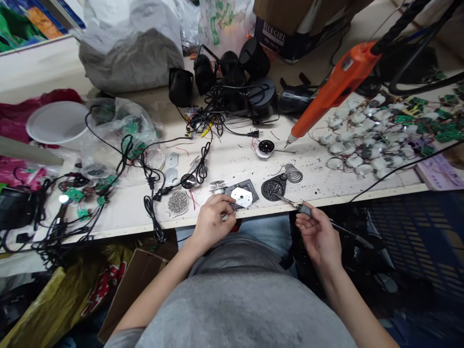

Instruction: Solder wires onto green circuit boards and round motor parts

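My right hand (319, 237) is closed around the grey handle of a soldering iron (304, 209). The iron's tip reaches over a round dark tray (272, 188), part of a stand with a coiled wire holder (294, 173). My left hand (215, 220) is closed, its fingertips pinched at the left edge of a white plate with cut corners (242, 197). What those fingertips hold is hidden. The plate lies on a dark grey square block (250, 187). Just behind my left hand is a small motor with a disc (217, 186).
An orange electric screwdriver (337, 87) hangs over the bench. White motors with wires (362, 137) are heaped at the right. A dish of screws (178, 202) stands left of my hand. Black cables (148, 179) and black lamp-like housings (232, 72) lie farther back. A blue crate (424, 227) is below right.
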Action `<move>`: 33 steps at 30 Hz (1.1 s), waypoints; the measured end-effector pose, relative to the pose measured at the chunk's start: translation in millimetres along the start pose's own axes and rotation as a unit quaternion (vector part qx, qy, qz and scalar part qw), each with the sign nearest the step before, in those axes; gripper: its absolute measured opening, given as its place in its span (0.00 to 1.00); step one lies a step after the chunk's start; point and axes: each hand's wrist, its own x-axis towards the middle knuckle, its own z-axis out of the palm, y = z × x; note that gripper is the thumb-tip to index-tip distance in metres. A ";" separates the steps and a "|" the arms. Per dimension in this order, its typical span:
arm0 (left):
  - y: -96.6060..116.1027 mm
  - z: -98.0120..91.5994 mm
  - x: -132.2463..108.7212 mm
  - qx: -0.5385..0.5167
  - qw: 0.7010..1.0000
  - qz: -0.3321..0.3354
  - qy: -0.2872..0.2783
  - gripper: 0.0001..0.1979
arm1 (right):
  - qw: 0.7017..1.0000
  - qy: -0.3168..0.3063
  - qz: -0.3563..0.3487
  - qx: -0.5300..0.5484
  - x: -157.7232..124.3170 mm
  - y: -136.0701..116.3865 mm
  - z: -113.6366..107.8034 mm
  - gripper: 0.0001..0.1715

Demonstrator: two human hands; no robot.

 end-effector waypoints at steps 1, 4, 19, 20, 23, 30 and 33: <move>-0.1 0.1 -0.1 -0.001 1.000 0.000 0.001 0.09 | 1.000 -0.002 -0.005 -0.004 -0.9 -0.7 1.7 0.21; -0.8 0.3 -0.5 -0.006 1.000 -0.005 -0.001 0.09 | 0.999 -0.005 -0.038 -0.039 -4.4 -4.5 6.5 0.20; -2.0 1.2 -1.9 -0.008 1.000 -0.009 -0.003 0.09 | 0.828 -0.178 -0.381 -0.370 -27.3 -40.9 6.4 0.14; -2.1 1.2 -1.7 -0.007 1.000 -0.010 -0.003 0.09 | 0.817 -0.186 -0.399 -0.372 -27.6 -43.0 6.5 0.16; -2.7 0.8 -1.0 -0.003 1.000 -0.008 -0.004 0.09 | 0.811 -0.190 -0.402 -0.380 -30.6 -48.7 5.2 0.16; -10.4 3.9 -3.6 -0.017 0.999 0.031 0.000 0.09 | 0.969 -0.015 -0.160 -0.190 -27.8 -31.6 14.4 0.12; -17.0 8.4 -4.1 -0.036 0.997 0.060 0.018 0.10 | 0.991 0.012 -0.094 -0.097 -14.4 -16.8 25.9 0.15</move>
